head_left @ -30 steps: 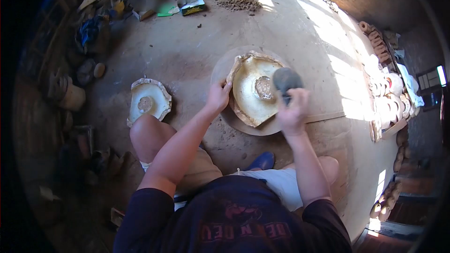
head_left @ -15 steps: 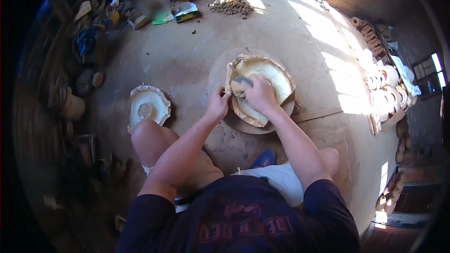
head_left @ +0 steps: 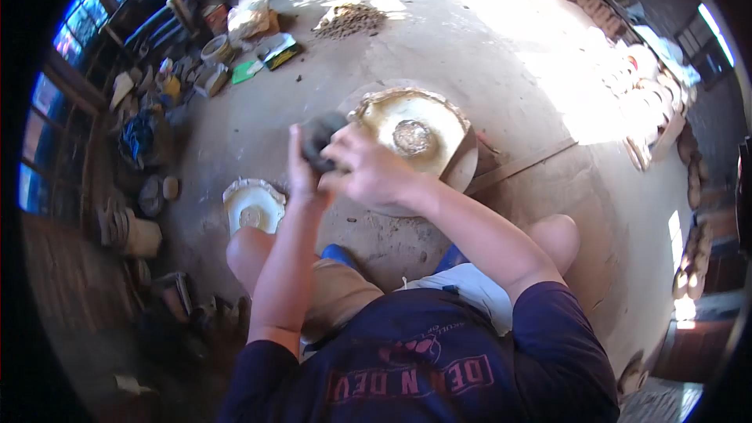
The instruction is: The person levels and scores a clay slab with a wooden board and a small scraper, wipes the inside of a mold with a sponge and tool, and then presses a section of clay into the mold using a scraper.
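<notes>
In front of my chest, my left hand [head_left: 301, 171] cups a dark grey lump [head_left: 319, 139] from the left, its thumb and palm against it. My right hand [head_left: 366, 166] presses its curled fingers on the lump from the right. The lump's material is hard to make out. Just beyond my right hand lies a pale plaster mould piece [head_left: 446, 129], shallow, with a rough rim and a round knob in its middle. It rests on a round board [head_left: 465, 171]. A smaller-looking, similar mould piece [head_left: 270, 202] lies by my left knee.
A pile of dark crumbs [head_left: 350, 21] lies on the floor ahead. At the back left are a green box [head_left: 277, 48], a bucket [head_left: 217, 50] and clutter. Pale ring-shaped pieces [head_left: 650, 94] are stacked at the right. A wooden strip [head_left: 525, 164] lies right of the mould.
Both hands have left the mould and come together to its left, now around the dark lump. The mould's round knob has come into sight. The view has shifted.
</notes>
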The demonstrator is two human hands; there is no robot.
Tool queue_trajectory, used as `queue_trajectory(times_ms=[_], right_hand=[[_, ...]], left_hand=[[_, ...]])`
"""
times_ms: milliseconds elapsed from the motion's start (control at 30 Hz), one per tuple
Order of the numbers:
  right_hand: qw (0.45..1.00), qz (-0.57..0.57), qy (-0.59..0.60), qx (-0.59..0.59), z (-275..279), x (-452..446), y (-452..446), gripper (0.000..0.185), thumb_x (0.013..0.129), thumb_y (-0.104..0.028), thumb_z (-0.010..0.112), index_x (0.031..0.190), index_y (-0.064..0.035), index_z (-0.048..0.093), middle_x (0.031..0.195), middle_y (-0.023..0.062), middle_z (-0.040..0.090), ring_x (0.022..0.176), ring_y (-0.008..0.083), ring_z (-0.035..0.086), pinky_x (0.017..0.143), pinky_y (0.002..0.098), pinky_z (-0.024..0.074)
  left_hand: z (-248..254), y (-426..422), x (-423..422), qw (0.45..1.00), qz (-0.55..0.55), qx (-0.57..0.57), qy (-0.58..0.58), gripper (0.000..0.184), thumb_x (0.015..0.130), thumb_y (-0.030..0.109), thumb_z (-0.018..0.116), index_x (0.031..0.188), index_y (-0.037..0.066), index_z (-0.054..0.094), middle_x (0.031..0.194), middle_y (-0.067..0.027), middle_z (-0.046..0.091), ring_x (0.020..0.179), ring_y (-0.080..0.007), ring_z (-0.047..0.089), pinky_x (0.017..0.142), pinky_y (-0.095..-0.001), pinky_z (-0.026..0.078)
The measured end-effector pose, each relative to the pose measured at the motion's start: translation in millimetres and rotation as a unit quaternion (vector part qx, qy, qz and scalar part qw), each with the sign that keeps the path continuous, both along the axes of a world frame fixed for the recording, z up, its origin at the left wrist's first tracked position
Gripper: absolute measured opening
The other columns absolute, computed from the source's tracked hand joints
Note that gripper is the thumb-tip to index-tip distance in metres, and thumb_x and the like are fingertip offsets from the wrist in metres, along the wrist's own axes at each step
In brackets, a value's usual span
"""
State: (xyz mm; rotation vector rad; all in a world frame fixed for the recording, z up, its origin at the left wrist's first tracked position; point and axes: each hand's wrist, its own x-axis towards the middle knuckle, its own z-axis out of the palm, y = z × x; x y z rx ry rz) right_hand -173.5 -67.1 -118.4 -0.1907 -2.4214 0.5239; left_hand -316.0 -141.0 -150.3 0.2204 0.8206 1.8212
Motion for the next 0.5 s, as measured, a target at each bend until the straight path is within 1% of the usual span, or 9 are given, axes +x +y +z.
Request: queue_trajectory(times_ms=[33, 133, 233, 267, 300, 333, 400, 433, 500], right_hand=[[1.0, 0.021, -0.014, -0.008, -1.6, 2.2, -4.5, 0.043, 0.091, -0.031, 0.076, 0.125, -0.0072, 0.067, 0.124, 0.016, 0.061, 0.109, 0.0328, 0.066, 0.093, 0.0419, 0.0558], [0.997, 0.01, -0.049, -0.059, 30.4, 44.4, 3.4, 0.048, 0.09, -0.032, 0.076, 0.131, -0.0083, 0.066, 0.129, 0.0169, 0.06, 0.113, 0.0333, 0.065, 0.099, 0.0411, 0.0539], [0.995, -0.075, -0.065, -0.024, 40.1, 126.5, 46.1, 0.036, 0.092, -0.029, 0.075, 0.122, -0.0086, 0.071, 0.124, 0.0139, 0.065, 0.107, 0.0315, 0.068, 0.092, 0.0379, 0.0571], [0.987, -0.149, -0.054, -0.033, 46.3, 163.8, 52.8, 0.034, 0.092, -0.028, 0.075, 0.12, -0.0081, 0.072, 0.122, 0.0142, 0.066, 0.105, 0.0314, 0.069, 0.09, 0.0373, 0.0576], [0.973, -0.221, -0.043, -0.039, 52.6, 202.8, 57.6, 0.031, 0.092, -0.027, 0.075, 0.117, -0.0076, 0.073, 0.119, 0.0145, 0.068, 0.102, 0.0312, 0.07, 0.088, 0.0368, 0.0581], [0.956, -0.29, -0.031, -0.01, 51.3, 244.6, 61.3, 0.033, 0.092, -0.027, 0.075, 0.117, -0.0054, 0.072, 0.114, 0.0159, 0.069, 0.1, 0.031, 0.071, 0.089, 0.037, 0.0581], [0.91, -0.413, -0.005, -0.043, 27.9, 328.4, 64.9, 0.032, 0.094, -0.026, 0.074, 0.117, -0.0047, 0.072, 0.111, 0.0149, 0.07, 0.101, 0.0303, 0.07, 0.089, 0.0373, 0.0568], [0.88, -0.466, 0.013, -0.09, 7.5, 366.3, 58.5, 0.031, 0.094, -0.026, 0.073, 0.117, -0.005, 0.072, 0.109, 0.0148, 0.07, 0.101, 0.0303, 0.07, 0.088, 0.0376, 0.0563], [0.808, -0.569, -0.053, -0.146, -21.3, 428.3, 27.5, 0.03, 0.094, -0.03, 0.069, 0.11, -0.0036, 0.072, 0.108, 0.0194, 0.071, 0.1, 0.0387, 0.069, 0.089, 0.0467, 0.055]], left_hand=[[5.3, -7.3, -18.3, 0.999, -0.029, 0.02, -0.016, 0.051, 0.101, 0.052, 0.056, 0.126, 0.009, 0.065, 0.118, -0.0104, 0.071, 0.107, -0.0239, 0.07, 0.09, -0.0401, 0.058], [-19.4, -29.5, -99.3, 0.983, 0.136, -0.07, 0.103, 0.04, 0.094, 0.04, 0.07, 0.119, 0.008, 0.069, 0.113, -0.0086, 0.073, 0.104, -0.0244, 0.07, 0.091, -0.0424, 0.056], [37.1, -87.5, -118.5, 0.962, 0.163, -0.083, 0.202, 0.037, 0.097, 0.033, 0.065, 0.123, 0.006, 0.069, 0.117, -0.0096, 0.071, 0.105, -0.0249, 0.068, 0.09, -0.0421, 0.055], [21.6, -102.0, -150.5, 0.927, 0.195, -0.15, 0.284, 0.04, 0.1, 0.032, 0.06, 0.126, 0.003, 0.068, 0.124, -0.0114, 0.069, 0.112, -0.0256, 0.066, 0.093, -0.0429, 0.054], [6.7, -127.6, -182.2, 0.797, 0.175, -0.212, 0.538, 0.041, 0.1, 0.029, 0.059, 0.129, 0.0, 0.067, 0.128, -0.0143, 0.067, 0.119, -0.0266, 0.063, 0.098, -0.044, 0.052], [-8.6, -145.1, -194.0, 0.691, 0.192, -0.278, 0.639, 0.043, 0.1, 0.028, 0.06, 0.131, -0.002, 0.066, 0.129, -0.017, 0.066, 0.122, -0.0275, 0.061, 0.103, -0.0434, 0.049], [-54.1, -192.6, -234.6, 0.702, 0.145, -0.296, 0.631, 0.045, 0.1, 0.03, 0.064, 0.13, -0.004, 0.065, 0.128, -0.0166, 0.066, 0.116, -0.0272, 0.061, 0.104, -0.0394, 0.047], [-58.3, -203.8, -206.6, 0.739, 0.165, -0.375, 0.535, 0.045, 0.098, 0.031, 0.068, 0.125, -0.005, 0.066, 0.122, -0.015, 0.066, 0.108, -0.0249, 0.06, 0.098, -0.0386, 0.047], [-163.8, -272.1, -303.7, 0.708, 0.07, -0.411, 0.57, 0.04, 0.098, 0.032, 0.065, 0.111, -0.006, 0.068, 0.104, -0.0156, 0.068, 0.092, -0.0237, 0.06, 0.083, -0.0405, 0.052]])
